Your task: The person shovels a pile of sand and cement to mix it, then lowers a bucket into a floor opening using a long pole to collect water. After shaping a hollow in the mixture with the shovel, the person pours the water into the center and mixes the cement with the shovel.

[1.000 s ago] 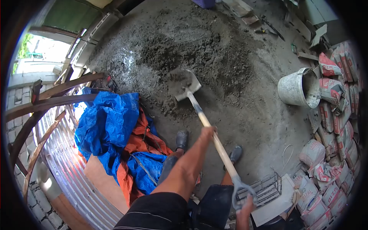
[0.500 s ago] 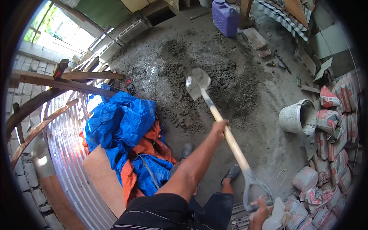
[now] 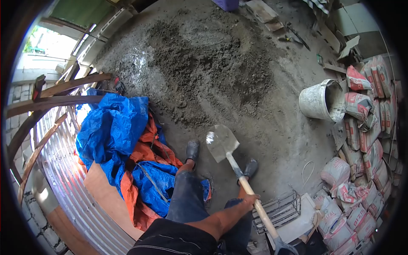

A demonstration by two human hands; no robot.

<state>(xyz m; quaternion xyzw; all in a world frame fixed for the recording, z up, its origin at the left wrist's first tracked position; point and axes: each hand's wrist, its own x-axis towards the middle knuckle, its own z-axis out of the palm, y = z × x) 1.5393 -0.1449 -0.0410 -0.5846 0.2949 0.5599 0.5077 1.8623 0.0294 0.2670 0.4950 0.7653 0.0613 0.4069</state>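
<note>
A shovel with a wooden shaft slants across the lower middle of the head view. Its metal blade (image 3: 223, 142) is over bare floor between the boots, below the heap of grey mix (image 3: 212, 63), with no load visible on it. My left hand (image 3: 251, 201) is closed round the shaft at mid-length. The grey D-handle (image 3: 284, 247) reaches the bottom edge of the picture. My right hand is out of the picture. The blade and the heap are apart.
Blue tarp (image 3: 112, 127) and orange tarp (image 3: 148, 148) lie crumpled at left beside corrugated sheets (image 3: 80, 187) and curved timbers. At right are a white bucket (image 3: 316, 100), stacked cement bags (image 3: 359, 216) and a metal rack (image 3: 280, 210). A purple container (image 3: 227, 4) is at the top.
The shovel blade has come back from the heap toward the boots, and my left hand has moved down and closer to my body with the shaft. My right hand has left the view.
</note>
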